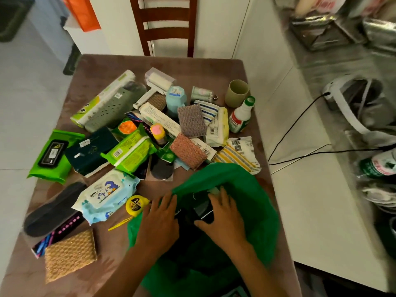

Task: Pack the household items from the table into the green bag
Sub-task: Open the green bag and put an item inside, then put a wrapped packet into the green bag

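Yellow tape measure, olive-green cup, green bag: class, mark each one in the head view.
yellow tape measure (136, 205): head view, on its round yellow face.
olive-green cup (235, 94): head view, on its outer side wall.
green bag (252, 189): head view, on bare fabric right of the opening.

"BABY" on blue wipes pack (106, 195)

I'm looking down at a brown table (214, 67) that is carrying a heap of household goods. Lying on it are a green wipes pack (53, 155), a baby wipes pack (107, 194), a yellow tape measure (136, 205), a tan scouring pad (69, 255), a beige cup (236, 93), and the green bag (252, 202) at the near edge.
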`<action>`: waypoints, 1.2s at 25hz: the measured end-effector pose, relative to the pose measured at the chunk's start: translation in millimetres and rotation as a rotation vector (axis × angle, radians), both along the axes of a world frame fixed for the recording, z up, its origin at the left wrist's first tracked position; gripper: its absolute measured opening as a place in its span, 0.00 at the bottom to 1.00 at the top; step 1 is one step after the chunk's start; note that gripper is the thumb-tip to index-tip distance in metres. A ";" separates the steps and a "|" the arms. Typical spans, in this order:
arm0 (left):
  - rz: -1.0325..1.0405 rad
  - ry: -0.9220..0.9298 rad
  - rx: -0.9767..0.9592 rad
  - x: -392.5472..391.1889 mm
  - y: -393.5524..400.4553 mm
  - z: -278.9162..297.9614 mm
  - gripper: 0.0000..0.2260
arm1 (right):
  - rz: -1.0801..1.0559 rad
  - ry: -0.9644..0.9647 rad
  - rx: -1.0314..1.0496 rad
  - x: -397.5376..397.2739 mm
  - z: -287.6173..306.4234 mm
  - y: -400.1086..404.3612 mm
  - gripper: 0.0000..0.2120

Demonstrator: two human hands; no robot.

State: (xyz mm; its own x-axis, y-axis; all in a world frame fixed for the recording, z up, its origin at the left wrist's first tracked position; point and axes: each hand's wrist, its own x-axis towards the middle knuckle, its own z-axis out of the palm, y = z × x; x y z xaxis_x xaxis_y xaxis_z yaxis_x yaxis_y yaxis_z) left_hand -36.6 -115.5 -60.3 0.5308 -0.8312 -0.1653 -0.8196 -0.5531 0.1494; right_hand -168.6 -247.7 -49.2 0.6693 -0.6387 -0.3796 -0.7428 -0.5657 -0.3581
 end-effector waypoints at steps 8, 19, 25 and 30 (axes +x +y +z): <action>-0.316 0.063 -0.220 -34.8 -3.0 2.9 0.22 | -0.355 -0.090 -0.066 28.0 18.0 -141.5 0.16; -0.247 0.112 0.074 -18.7 12.4 -16.4 0.37 | -0.340 -0.739 0.429 -39.1 118.2 -109.0 0.08; -0.208 0.230 -0.142 -5.0 14.1 -9.3 0.23 | 0.047 0.040 0.435 -42.2 11.6 -35.3 0.07; -0.342 0.170 -0.300 -34.3 -1.4 -4.2 0.15 | 0.055 0.067 -0.012 -31.3 18.9 -34.6 0.06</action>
